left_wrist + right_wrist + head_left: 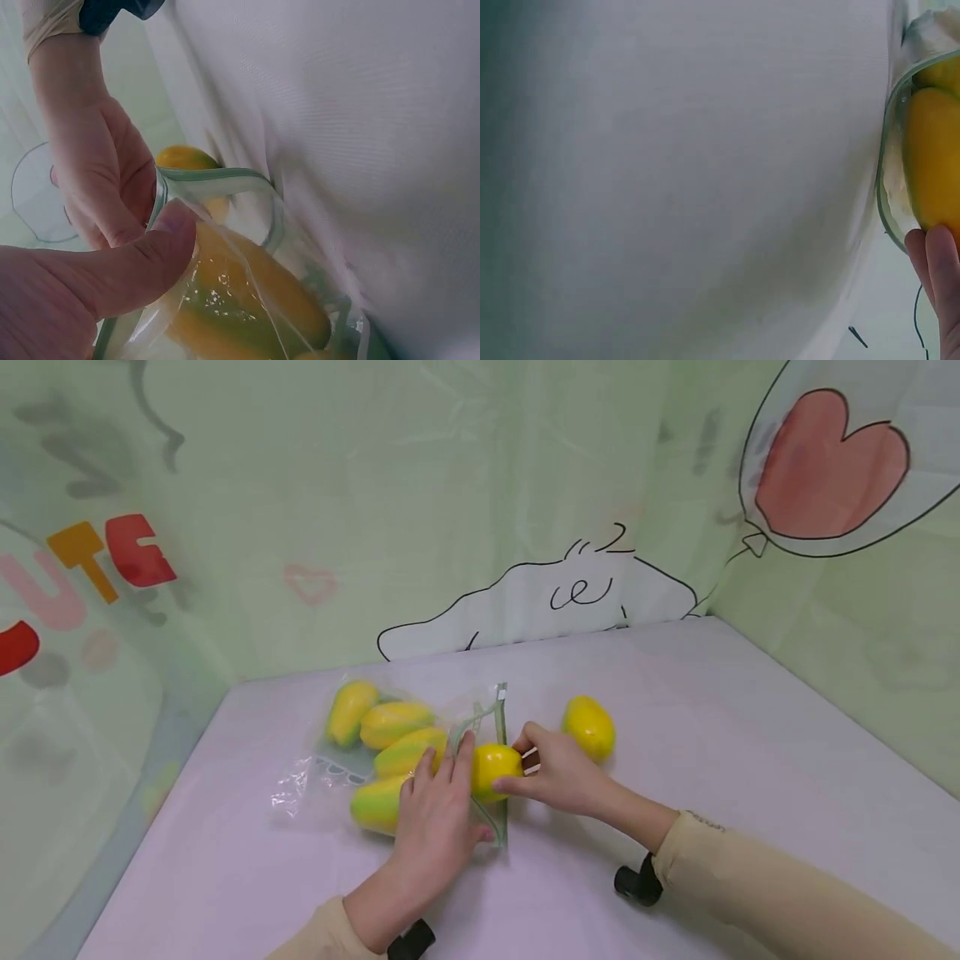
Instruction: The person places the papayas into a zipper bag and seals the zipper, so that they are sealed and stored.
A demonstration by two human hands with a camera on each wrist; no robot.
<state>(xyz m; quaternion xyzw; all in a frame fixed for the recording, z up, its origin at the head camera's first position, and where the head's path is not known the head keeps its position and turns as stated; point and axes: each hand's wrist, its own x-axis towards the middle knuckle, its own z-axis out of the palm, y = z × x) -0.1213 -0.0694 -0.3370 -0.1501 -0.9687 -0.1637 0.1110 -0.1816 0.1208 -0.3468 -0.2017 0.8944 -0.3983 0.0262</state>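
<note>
A clear zip bag [306,783] with a green-edged mouth lies on the table, holding several yellow-green mangoes [377,806]. My left hand [437,827] grips the bag near its mouth, its fingers over the upper side. In the left wrist view, the thumb [146,271] lies at the rim. With the fingertips of my right hand [562,774] I hold a yellow mango [497,771] at the opening. The right wrist view shows that mango [933,161] inside the curve of the bag's rim [885,135]. Right of the bag, beyond my right hand, sits another mango [588,729].
A pale lilac cloth covers the table [750,752]. Light green printed curtains [337,502] enclose it at the back and on both sides. Black wrist mounts [639,882] hang beneath my sleeves, close over the tabletop.
</note>
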